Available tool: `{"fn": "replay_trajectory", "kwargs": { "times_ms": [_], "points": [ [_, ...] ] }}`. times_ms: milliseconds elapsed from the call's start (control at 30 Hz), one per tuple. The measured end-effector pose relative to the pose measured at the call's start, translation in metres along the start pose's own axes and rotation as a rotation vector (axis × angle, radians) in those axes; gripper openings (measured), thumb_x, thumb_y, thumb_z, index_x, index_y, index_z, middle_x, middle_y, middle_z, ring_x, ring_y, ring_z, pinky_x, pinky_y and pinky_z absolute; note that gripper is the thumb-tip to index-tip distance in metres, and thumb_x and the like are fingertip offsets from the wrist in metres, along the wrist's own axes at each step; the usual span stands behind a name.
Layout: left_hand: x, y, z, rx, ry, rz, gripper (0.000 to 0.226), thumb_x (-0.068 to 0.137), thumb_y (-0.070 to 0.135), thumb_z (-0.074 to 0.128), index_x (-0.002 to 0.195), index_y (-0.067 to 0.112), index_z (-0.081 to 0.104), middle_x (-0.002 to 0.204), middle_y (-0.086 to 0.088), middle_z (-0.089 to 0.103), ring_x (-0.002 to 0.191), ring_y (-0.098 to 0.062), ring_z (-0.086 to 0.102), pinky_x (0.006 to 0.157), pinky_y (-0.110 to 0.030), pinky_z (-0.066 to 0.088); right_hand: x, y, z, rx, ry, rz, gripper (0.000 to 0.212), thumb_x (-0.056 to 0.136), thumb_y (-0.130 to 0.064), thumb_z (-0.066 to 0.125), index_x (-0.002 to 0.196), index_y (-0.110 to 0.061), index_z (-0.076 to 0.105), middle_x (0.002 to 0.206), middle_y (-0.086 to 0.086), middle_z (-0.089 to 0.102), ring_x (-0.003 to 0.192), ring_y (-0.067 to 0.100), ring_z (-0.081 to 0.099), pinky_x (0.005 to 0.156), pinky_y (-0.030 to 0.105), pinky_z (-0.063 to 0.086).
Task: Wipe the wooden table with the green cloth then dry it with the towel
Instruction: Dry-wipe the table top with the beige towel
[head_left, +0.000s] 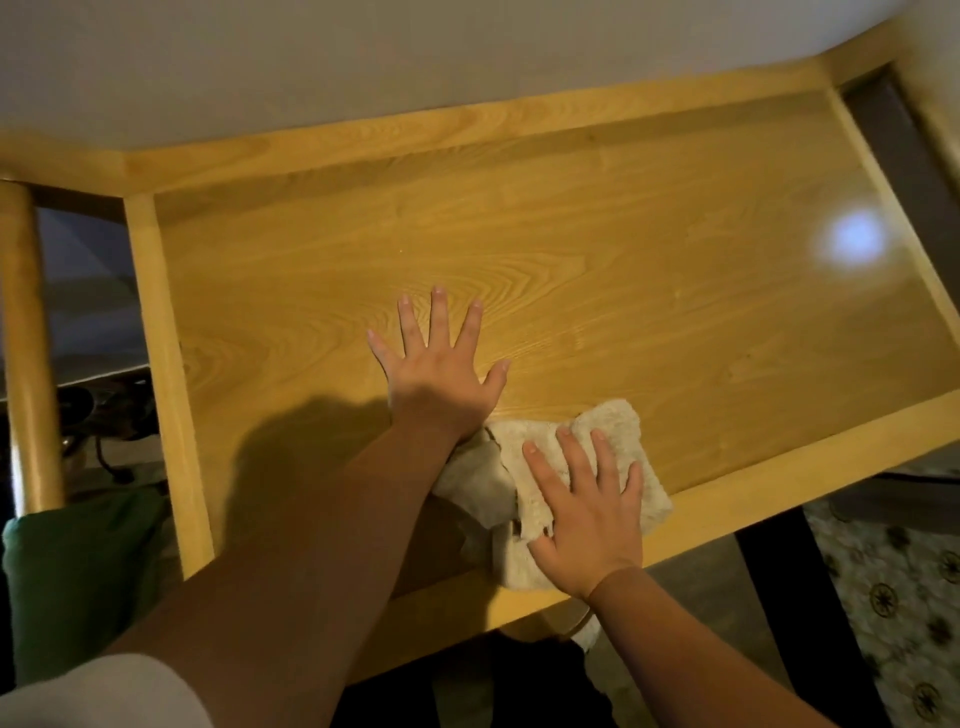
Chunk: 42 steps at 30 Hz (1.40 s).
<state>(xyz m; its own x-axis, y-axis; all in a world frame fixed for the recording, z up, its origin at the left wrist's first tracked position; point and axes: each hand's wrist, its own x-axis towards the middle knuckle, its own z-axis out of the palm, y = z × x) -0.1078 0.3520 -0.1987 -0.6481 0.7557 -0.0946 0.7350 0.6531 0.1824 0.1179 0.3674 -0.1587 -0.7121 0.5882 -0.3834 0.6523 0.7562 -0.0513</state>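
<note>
The wooden table fills most of the head view, with a raised pale rim around a grained top. A beige towel lies crumpled near the table's front edge. My right hand presses flat on the towel with straight, spread fingers. My left hand rests flat on the bare wood just left of and beyond the towel, fingers spread. The left forearm crosses over the towel's left end and hides part of it. The green cloth lies off the table at the lower left.
A white wall runs behind the table's far edge. A round wooden post stands at the left. Patterned flooring and a dark table leg show at the lower right. A bright light reflection sits on the right of the tabletop.
</note>
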Motion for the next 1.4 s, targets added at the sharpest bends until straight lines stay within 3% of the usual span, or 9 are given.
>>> {"fn": "replay_trajectory", "kwargs": {
  "times_ms": [133, 300, 400, 500, 633, 767, 1000, 1200, 1400],
  "points": [
    [-0.002, 0.000, -0.002, 0.031, 0.002, -0.001, 0.074, 0.090, 0.072, 0.028, 0.155, 0.039, 0.021, 0.166, -0.008, 0.019, 0.149, -0.045, 0.012, 0.108, -0.074, 0.005, 0.009, 0.001, -0.003, 0.045, 0.019, 0.045, 0.089, 0.070, -0.057, 0.047, 0.152, -0.045, 0.014, 0.163, -0.001, 0.015, 0.150, 0.033, 0.001, 0.110, 0.069, 0.012],
    [0.000, 0.003, -0.009, 0.054, -0.009, -0.031, 0.066, 0.094, 0.064, 0.029, 0.155, 0.041, 0.022, 0.166, -0.007, 0.020, 0.150, -0.043, 0.015, 0.110, -0.075, 0.014, 0.053, 0.021, -0.009, 0.040, 0.017, 0.026, 0.110, 0.077, -0.054, 0.063, 0.146, -0.050, -0.022, 0.162, -0.005, -0.014, 0.145, 0.034, -0.022, 0.110, 0.069, -0.001],
    [-0.001, 0.003, -0.010, 0.160, 0.053, 0.004, 0.062, 0.097, 0.063, 0.034, 0.153, 0.036, 0.033, 0.162, -0.012, 0.029, 0.145, -0.047, 0.028, 0.106, -0.075, 0.025, 0.101, 0.027, -0.028, 0.090, 0.069, -0.007, 0.092, 0.077, -0.066, 0.048, 0.148, -0.052, -0.010, 0.164, -0.003, -0.002, 0.147, 0.035, -0.012, 0.108, 0.071, 0.001],
    [0.001, 0.005, -0.013, 0.122, 0.007, -0.026, 0.061, 0.096, 0.063, 0.032, 0.152, 0.039, 0.031, 0.163, -0.010, 0.026, 0.146, -0.046, 0.025, 0.106, -0.075, 0.022, 0.149, 0.028, -0.046, 0.151, 0.162, -0.055, 0.076, 0.080, -0.069, 0.036, 0.148, -0.051, 0.008, 0.163, 0.000, 0.011, 0.149, 0.035, -0.003, 0.108, 0.072, 0.001],
    [0.002, 0.006, -0.015, 0.056, -0.030, -0.066, 0.057, 0.092, 0.061, 0.034, 0.141, 0.035, 0.046, 0.165, -0.006, 0.022, 0.150, -0.041, 0.016, 0.110, -0.073, 0.014, 0.227, 0.023, -0.068, 0.124, 0.180, -0.116, 0.075, 0.082, -0.073, 0.031, 0.149, -0.049, 0.007, 0.164, -0.003, 0.008, 0.149, 0.036, -0.003, 0.108, 0.072, -0.004],
    [-0.001, 0.007, -0.013, 0.107, -0.043, -0.070, 0.066, 0.092, 0.066, 0.031, 0.152, 0.040, 0.025, 0.166, -0.005, 0.017, 0.151, -0.037, 0.011, 0.111, -0.071, 0.013, 0.309, 0.012, -0.098, 0.068, 0.205, -0.133, 0.082, 0.078, -0.082, 0.020, 0.151, -0.047, 0.004, 0.165, -0.001, 0.005, 0.149, 0.039, -0.004, 0.106, 0.072, -0.008],
    [0.004, 0.006, -0.010, 0.148, -0.087, -0.109, 0.072, 0.090, 0.070, 0.024, 0.155, 0.043, 0.009, 0.167, -0.001, 0.008, 0.152, -0.035, 0.006, 0.111, -0.071, 0.014, 0.407, -0.008, -0.138, 0.049, 0.255, -0.174, 0.085, 0.073, -0.086, 0.016, 0.149, -0.049, 0.015, 0.164, 0.002, 0.011, 0.149, 0.038, 0.003, 0.107, 0.070, -0.003],
    [0.005, 0.004, -0.014, 0.155, -0.104, -0.102, 0.067, 0.093, 0.070, 0.020, 0.155, 0.045, 0.012, 0.168, 0.000, 0.006, 0.152, -0.036, 0.004, 0.113, -0.069, 0.012, 0.413, -0.006, -0.141, 0.030, 0.258, -0.225, 0.075, 0.080, -0.074, 0.024, 0.150, -0.046, 0.017, 0.163, 0.006, 0.012, 0.148, 0.040, 0.005, 0.109, 0.072, 0.005],
    [0.005, 0.002, -0.011, 0.091, -0.099, -0.111, 0.062, 0.094, 0.065, 0.025, 0.153, 0.047, 0.016, 0.168, -0.001, 0.010, 0.152, -0.035, 0.005, 0.114, -0.067, 0.010, 0.310, 0.025, -0.101, 0.021, 0.212, -0.236, 0.072, 0.082, -0.069, 0.027, 0.150, -0.048, 0.015, 0.163, 0.004, 0.011, 0.148, 0.038, 0.003, 0.107, 0.072, 0.001]
  ]
}}
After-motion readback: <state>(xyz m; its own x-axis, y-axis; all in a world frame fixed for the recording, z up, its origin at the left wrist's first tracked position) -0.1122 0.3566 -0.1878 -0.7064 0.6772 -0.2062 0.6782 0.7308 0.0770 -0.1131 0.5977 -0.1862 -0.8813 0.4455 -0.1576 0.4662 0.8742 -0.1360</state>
